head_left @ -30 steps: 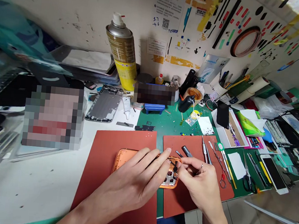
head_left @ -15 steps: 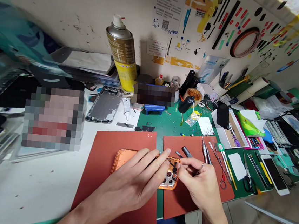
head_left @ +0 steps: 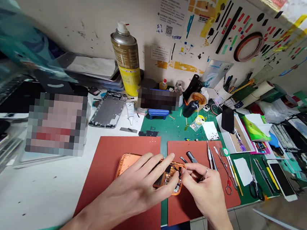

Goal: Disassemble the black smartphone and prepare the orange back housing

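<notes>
An orange phone housing lies across two red-brown mats, its inner side up, with camera parts at its right end. My left hand rests over the middle of the housing, fingers spread, the fingertips on the parts near its right end. At the right edge of the housing my right hand has thumb and index finger pinched together by a small dark part. What the pinch holds is too small to make out.
Tweezers, a brush, scissors and a white phone lie to the right. Behind stand a yellow spray can, a blue stand and a black bottle. A grey phone frame lies at the back left.
My left index and middle fingers have shifted over the camera end, one fingertip now further right, and more of the dark inner parts shows. My right hand has barely moved.
</notes>
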Action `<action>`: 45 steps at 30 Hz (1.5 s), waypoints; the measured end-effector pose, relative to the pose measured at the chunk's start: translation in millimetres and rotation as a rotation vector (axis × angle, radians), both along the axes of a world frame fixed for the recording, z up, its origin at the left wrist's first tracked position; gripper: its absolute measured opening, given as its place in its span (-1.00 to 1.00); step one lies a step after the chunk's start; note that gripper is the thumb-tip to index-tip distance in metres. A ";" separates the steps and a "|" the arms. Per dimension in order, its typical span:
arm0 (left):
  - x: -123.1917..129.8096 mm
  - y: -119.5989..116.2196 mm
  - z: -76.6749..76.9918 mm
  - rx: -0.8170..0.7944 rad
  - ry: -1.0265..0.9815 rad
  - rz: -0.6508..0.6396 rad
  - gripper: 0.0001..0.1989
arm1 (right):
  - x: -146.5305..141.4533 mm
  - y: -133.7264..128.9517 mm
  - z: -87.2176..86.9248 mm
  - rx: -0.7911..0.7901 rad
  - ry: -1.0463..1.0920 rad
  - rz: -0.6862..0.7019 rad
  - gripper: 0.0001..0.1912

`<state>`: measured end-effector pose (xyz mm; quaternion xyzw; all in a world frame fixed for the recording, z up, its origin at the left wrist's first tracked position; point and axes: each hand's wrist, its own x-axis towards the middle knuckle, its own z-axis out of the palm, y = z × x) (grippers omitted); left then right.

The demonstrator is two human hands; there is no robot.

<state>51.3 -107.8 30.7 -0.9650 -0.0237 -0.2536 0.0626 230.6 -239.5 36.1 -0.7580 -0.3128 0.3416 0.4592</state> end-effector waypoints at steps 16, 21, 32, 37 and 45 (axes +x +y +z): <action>-1.1 1.9 0.2 -0.052 0.063 0.003 -0.50 | 2.1 -0.5 8.3 0.015 0.044 0.046 -0.69; -3.1 2.8 -3.2 -0.095 0.111 0.014 -0.46 | 5.2 -6.7 4.4 0.061 0.175 0.083 -0.64; -16.7 4.6 1.2 -1.008 -0.240 -0.080 -0.44 | 5.2 -11.9 17.5 0.483 0.425 -0.200 -0.57; -15.3 4.8 -3.2 -1.979 -0.437 -0.174 -0.33 | -0.6 -15.4 22.7 0.592 0.525 -0.214 -0.50; -7.8 3.9 -8.2 -2.524 -0.482 -0.165 -0.24 | -17.6 3.1 22.0 0.757 0.448 -0.182 -0.79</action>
